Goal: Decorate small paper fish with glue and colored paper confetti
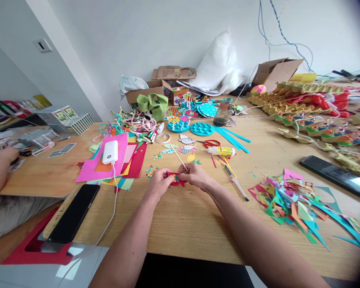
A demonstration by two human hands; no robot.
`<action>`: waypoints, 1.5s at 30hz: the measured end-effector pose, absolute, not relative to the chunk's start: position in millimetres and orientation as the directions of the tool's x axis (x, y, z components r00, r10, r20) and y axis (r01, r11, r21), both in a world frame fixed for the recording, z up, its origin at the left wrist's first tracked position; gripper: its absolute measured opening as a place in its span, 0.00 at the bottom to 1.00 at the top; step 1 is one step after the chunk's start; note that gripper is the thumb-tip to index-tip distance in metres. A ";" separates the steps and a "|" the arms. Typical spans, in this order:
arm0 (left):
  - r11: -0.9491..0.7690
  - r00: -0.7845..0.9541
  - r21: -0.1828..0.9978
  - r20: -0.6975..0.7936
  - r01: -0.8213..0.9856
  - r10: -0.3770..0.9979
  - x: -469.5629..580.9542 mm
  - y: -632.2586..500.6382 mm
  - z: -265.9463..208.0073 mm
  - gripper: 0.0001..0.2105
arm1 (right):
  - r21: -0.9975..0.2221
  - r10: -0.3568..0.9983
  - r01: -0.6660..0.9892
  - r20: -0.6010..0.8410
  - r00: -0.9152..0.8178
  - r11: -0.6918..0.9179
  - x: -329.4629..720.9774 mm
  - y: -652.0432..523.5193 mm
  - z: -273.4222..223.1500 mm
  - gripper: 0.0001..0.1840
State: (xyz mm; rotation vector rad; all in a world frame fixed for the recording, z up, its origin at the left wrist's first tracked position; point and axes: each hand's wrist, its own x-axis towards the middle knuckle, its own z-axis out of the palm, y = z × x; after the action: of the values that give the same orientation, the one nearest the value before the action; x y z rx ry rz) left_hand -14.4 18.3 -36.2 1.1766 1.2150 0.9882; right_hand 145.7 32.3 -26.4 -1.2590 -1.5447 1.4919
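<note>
Between my two hands is a small red paper cutout (177,183) with coloured dots on it, perhaps a fish. My left hand (159,183) is closed, pinching its left side. In the fingers of my right hand (197,176) is a thin pale stick (179,157) that slants up and to the left; these fingers also touch the cutout's right side. Small coloured paper dots (151,172) lie just left of my left hand. Beyond my hands are a striped paper fish (187,149), a yellow paper cutout (191,158), red-handled scissors (211,143) and a glue bottle (222,151).
Coloured paper sheets (100,162) with a white power bank (110,152) lie to the left, near a black phone (75,212). Paper scraps (291,200) are heaped at right, beside another phone (339,176). A pen (237,184) lies nearer. A co-worker's arm (0,168) shows at far left.
</note>
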 end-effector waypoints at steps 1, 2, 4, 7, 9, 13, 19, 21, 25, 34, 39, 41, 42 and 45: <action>0.149 0.113 0.988 -0.153 0.045 0.982 -14.6 18.6 -36.4 0.03 | -0.973 0.925 0.203 -0.172 -0.340 -0.106 145.8 32.1 -26.4 0.05; 0.147 0.107 0.988 -0.151 0.044 0.983 -14.8 18.8 -36.8 0.03 | -0.973 0.922 0.205 -0.176 -0.344 -0.109 146.1 32.0 -26.2 0.05; 0.144 0.094 0.989 -0.147 0.040 0.985 -15.2 19.5 -37.6 0.03 | -0.972 0.922 0.208 -0.179 -0.345 -0.111 146.9 31.9 -25.8 0.05; 0.140 0.066 0.990 -0.142 0.032 0.988 -15.8 20.6 -38.8 0.04 | -0.971 0.924 0.213 -0.177 -0.338 -0.108 148.2 32.5 -25.4 0.06; 0.141 0.051 0.990 -0.143 0.028 0.988 -16.1 21.2 -39.2 0.04 | -0.969 0.923 0.220 -0.183 -0.339 -0.112 148.4 32.9 -25.9 0.06; 0.153 0.053 0.988 -0.154 0.025 0.987 -16.4 21.3 -38.7 0.05 | -0.967 0.926 0.227 -0.186 -0.328 -0.113 147.0 32.9 -28.4 0.06; 0.172 0.097 0.985 -0.174 0.033 0.980 -15.3 19.3 -36.6 0.04 | -0.969 0.929 0.219 -0.181 -0.324 -0.112 146.8 32.8 -29.9 0.06; 0.171 0.102 0.984 -0.175 0.040 0.979 -15.0 19.0 -36.5 0.03 | -0.971 0.929 0.214 -0.175 -0.327 -0.108 146.9 32.7 -28.7 0.06; 0.172 0.119 0.983 -0.178 0.060 0.977 -14.5 19.1 -37.1 0.02 | -0.975 0.926 0.197 -0.164 -0.341 -0.101 146.2 32.2 -27.1 0.05; 0.200 0.151 0.976 -0.211 0.090 0.966 -13.2 17.7 -38.2 0.01 | -0.980 0.935 0.185 -0.135 -0.328 -0.076 145.3 32.9 -28.9 0.03; 0.201 0.153 0.975 -0.213 0.093 0.965 -12.4 17.4 -38.4 0.04 | -0.980 0.923 0.177 -0.153 -0.354 -0.094 144.8 33.3 -30.6 0.04; 0.203 0.152 0.975 -0.214 0.088 0.965 -12.2 17.4 -38.3 0.04 | -0.980 0.923 0.172 -0.152 -0.354 -0.095 144.6 33.6 -31.2 0.04; 0.205 0.149 0.975 -0.215 0.083 0.965 -12.2 17.5 -38.2 0.04 | -0.980 0.924 0.173 -0.153 -0.351 -0.097 144.8 33.8 -31.1 0.04; 0.208 0.126 0.976 -0.214 0.062 0.969 -13.5 18.6 -37.7 0.04 | -0.978 0.932 0.179 -0.158 -0.325 -0.103 146.3 34.2 -29.9 0.06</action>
State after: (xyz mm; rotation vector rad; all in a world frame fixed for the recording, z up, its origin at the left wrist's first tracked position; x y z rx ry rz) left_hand -13.5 18.6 -37.7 1.1454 1.2395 0.9327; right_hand 146.3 34.2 -29.9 -1.2475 -1.5219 1.4874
